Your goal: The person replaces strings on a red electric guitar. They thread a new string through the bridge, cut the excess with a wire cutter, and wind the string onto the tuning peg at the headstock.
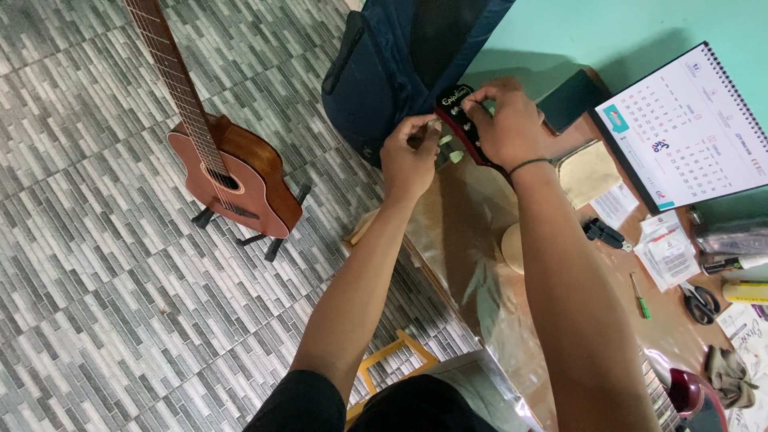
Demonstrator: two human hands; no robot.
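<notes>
The headstock (458, 108) is glossy dark red, its tuner pegs (448, 144) pale green smooth plastic, and the counter (472, 232) under it is polished brown wood that throws back light. The guitar (232, 172) on the floor is reddish wood with a soft sheen, standing on matt grey tile (96, 264) laid in narrow strips, and the case (384, 64) is dark blue matt cloth. The calendar (688, 128) is smooth white paper on a wire spiral, and the scissors (702, 302) have black plastic handles.

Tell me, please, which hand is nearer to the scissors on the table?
Right. The right hand is at the guitar headstock, on the scissors' side; the left hand grips a tuning peg farther away.
</notes>
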